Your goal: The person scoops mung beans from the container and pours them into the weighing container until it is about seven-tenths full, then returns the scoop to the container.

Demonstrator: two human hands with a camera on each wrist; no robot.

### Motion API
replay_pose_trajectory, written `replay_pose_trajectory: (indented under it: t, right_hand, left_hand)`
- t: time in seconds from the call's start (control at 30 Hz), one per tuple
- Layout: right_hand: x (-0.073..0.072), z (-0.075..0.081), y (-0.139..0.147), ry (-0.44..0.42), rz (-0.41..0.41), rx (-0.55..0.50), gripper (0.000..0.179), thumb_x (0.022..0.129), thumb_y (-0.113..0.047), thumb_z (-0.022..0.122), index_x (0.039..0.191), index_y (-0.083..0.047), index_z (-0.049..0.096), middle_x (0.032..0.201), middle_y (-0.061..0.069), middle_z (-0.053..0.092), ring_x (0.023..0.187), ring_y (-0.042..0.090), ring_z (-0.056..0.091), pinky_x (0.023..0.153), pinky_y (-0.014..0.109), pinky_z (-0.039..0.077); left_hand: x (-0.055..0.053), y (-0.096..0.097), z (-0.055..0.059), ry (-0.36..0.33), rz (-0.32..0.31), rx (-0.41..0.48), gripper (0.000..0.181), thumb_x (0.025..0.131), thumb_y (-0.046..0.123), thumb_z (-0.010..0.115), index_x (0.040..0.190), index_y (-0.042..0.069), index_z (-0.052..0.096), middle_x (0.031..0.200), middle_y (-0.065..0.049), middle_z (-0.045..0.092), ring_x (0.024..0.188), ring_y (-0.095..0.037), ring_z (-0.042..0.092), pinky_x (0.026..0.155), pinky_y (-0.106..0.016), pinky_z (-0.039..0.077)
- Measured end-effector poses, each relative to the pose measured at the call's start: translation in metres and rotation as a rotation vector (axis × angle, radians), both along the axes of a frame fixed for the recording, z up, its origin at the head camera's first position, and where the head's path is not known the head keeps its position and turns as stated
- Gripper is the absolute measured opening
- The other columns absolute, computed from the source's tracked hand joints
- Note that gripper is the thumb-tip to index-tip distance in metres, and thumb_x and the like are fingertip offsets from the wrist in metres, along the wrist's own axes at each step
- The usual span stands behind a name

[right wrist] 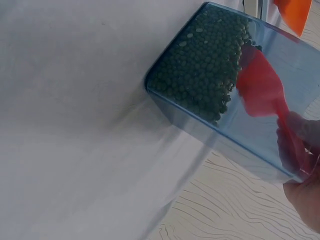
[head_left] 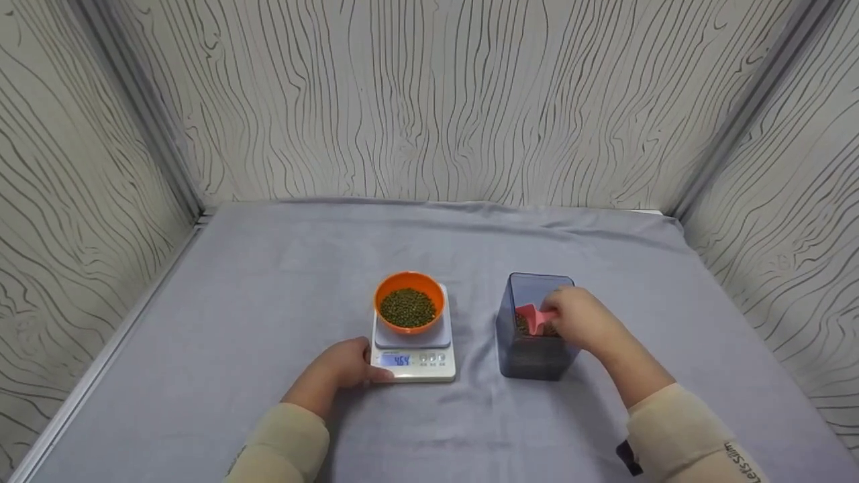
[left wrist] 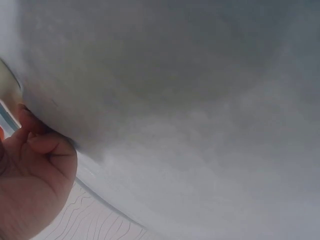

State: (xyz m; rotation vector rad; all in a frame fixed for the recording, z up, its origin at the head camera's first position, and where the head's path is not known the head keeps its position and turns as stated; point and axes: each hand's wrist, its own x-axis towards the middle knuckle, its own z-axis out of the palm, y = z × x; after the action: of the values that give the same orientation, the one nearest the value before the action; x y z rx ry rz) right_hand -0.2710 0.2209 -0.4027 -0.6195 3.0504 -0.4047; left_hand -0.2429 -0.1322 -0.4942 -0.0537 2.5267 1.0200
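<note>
My right hand (head_left: 578,318) grips the handle of a pink scoop (head_left: 535,318) inside a tall clear blue-tinted container (head_left: 533,359). Through the wall in the right wrist view, the bowl of the scoop (right wrist: 260,82) meets a heap of green mung beans (right wrist: 197,65). Over on the left, a white digital kitchen scale (head_left: 445,370) lies on the cloth, its display lit. An orange bowl (head_left: 411,329) partly filled with mung beans (head_left: 407,307) stands on its platform. My left hand (head_left: 347,363) holds the scale's left front corner, thumb along the front edge.
A grey-lilac cloth (head_left: 268,282) with shallow wrinkles covers the table. Panels with a wood-grain pattern (head_left: 416,100) rise behind and on both sides, with grey metal posts at the corners. The container stands a short gap right of the scale.
</note>
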Motion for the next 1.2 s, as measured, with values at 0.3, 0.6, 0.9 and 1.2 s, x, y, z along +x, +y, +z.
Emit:
replay_pose_trajectory:
  t: [0.3,0.6,0.9,1.2]
  right_hand:
    - [0.002,0.01,0.012,0.053,0.059,-0.064,0.008,0.074,0.003,0.064,0.079,-0.002,0.068,0.071,0.002,0.055,0.067,0.016,0.048,0.063,0.034,0.043]
    - [0.008,0.017,0.033,-0.029,0.017,-0.183,0.007,0.079,-0.009,0.069,0.086,-0.006,0.069,0.08,0.002,0.06,0.074,0.016,0.052,0.067,0.035,0.045]
    - [0.012,0.01,0.054,-0.091,-0.054,-0.323,0.017,0.081,-0.018,0.07,0.094,-0.007,0.068,0.089,0.005,0.062,0.077,0.017,0.053,0.067,0.03,0.046]
    - [0.019,0.004,0.068,-0.117,-0.088,-0.43,0.02,0.081,-0.02,0.07,0.097,-0.008,0.068,0.093,0.006,0.061,0.079,0.015,0.054,0.068,0.024,0.047]
  left_hand:
    - [0.0,0.0,0.002,0.001,-0.009,-0.02,0.044,0.066,0.037,0.08,0.09,0.01,0.055,0.072,-0.003,0.055,0.067,-0.018,0.05,0.064,-0.031,0.04]
    - [0.0,0.0,0.002,0.018,-0.012,-0.032,0.045,0.065,0.037,0.081,0.089,0.009,0.055,0.073,-0.003,0.055,0.068,-0.018,0.05,0.063,-0.031,0.039]
    - [0.0,0.0,0.003,0.002,0.002,-0.004,0.046,0.065,0.036,0.081,0.093,0.009,0.056,0.075,-0.003,0.055,0.069,-0.018,0.05,0.064,-0.031,0.04]
    - [0.001,0.001,0.004,-0.002,0.0,-0.009,0.046,0.066,0.035,0.081,0.094,0.009,0.056,0.075,-0.003,0.055,0.07,-0.019,0.05,0.065,-0.032,0.04]
